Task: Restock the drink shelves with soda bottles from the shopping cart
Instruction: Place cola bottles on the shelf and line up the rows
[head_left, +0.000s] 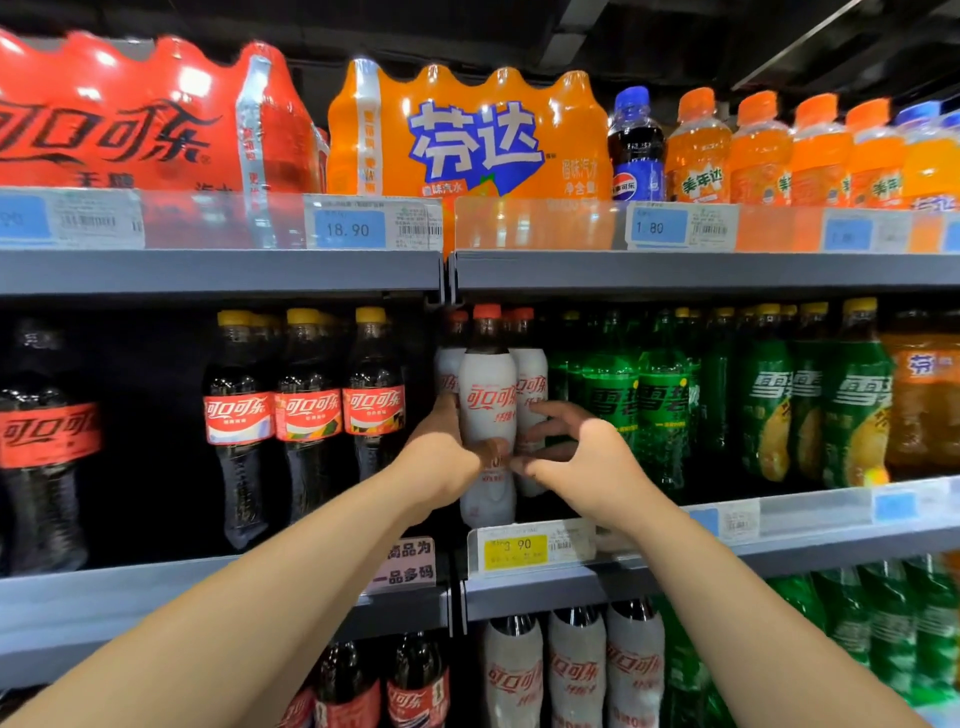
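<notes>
A white-sleeved cola bottle (487, 395) with a red cap stands at the front of the middle shelf (675, 566). My left hand (441, 452) wraps its left side. My right hand (582, 457) sits at its right, fingers curled around the white bottle behind it (531, 384), thumb touching the front bottle's lower part. A third white bottle (448, 364) stands behind at the left. The shopping cart is out of view.
Yellow-capped cola bottles (306, 415) stand to the left, with a dark gap beside them. Green lemon-lime bottles (660, 400) crowd the right. The top shelf (223, 270) carries red and orange multipacks (467, 135) and small orange sodas. More white bottles (576, 670) fill the shelf below.
</notes>
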